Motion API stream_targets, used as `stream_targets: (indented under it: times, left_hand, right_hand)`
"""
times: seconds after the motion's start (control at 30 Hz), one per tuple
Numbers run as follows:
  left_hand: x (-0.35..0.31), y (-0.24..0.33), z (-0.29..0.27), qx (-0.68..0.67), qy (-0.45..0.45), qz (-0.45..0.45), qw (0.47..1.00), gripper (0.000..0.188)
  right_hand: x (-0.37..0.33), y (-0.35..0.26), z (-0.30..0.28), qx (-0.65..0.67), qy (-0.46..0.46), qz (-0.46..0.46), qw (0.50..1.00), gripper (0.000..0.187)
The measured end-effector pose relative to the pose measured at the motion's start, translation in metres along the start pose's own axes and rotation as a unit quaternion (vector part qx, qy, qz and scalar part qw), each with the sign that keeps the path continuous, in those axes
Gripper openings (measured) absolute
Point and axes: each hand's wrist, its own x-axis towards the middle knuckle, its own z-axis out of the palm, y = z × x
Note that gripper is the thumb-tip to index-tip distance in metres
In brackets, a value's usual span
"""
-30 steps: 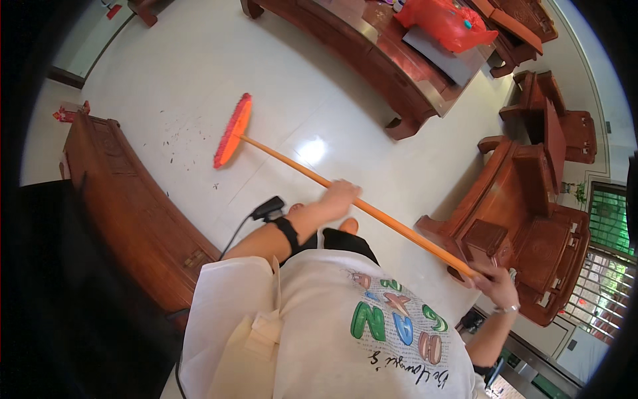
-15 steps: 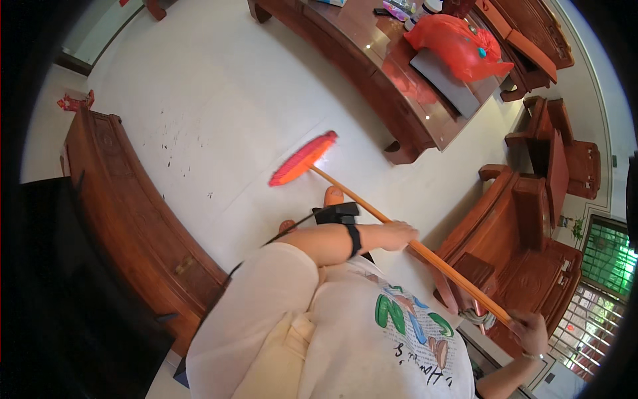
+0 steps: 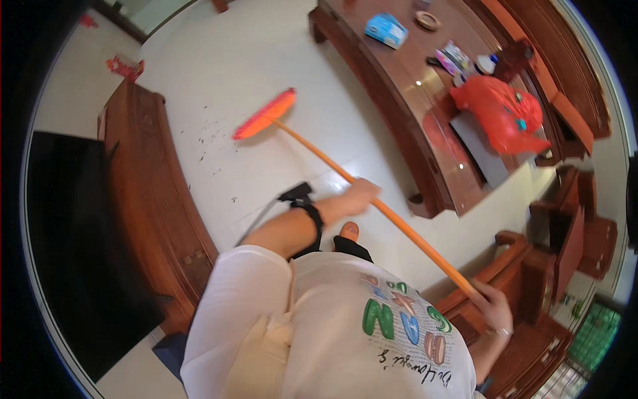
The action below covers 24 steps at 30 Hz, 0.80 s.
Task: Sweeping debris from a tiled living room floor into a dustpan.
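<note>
I hold an orange broom (image 3: pixel 319 154) with both hands. My left hand (image 3: pixel 359 196) grips the middle of the long orange handle, a black band and device on that wrist. My right hand (image 3: pixel 492 306) is closed around the handle's upper end, near a wooden chair. The broom's orange bristle head (image 3: pixel 264 114) rests on the pale tiled floor (image 3: pixel 219 73), beside a scatter of small dark specks (image 3: pixel 209 138). My white printed shirt fills the lower middle of the view.
A long dark wooden cabinet (image 3: pixel 149 199) runs along the left, with a black screen (image 3: pixel 73 246) beyond it. A wooden table (image 3: pixel 405 113) at the upper right carries a red plastic bag (image 3: pixel 502 116), a blue box (image 3: pixel 386 29) and small items. Wooden chairs (image 3: pixel 565 246) stand at right.
The broom head swung from far left toward me, then back out to the left by the specks. The view shifted, bringing more of the table in.
</note>
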Motion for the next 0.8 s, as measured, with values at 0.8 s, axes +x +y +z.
stream_targets:
  times: [0.8]
  left_hand:
    - [-0.056, -0.254, -0.296, 0.067, 0.262, -0.168, 0.948, 0.016]
  right_hand:
    - [0.115, -0.358, 0.170, -0.184, -0.027, -0.278, 0.942, 0.031]
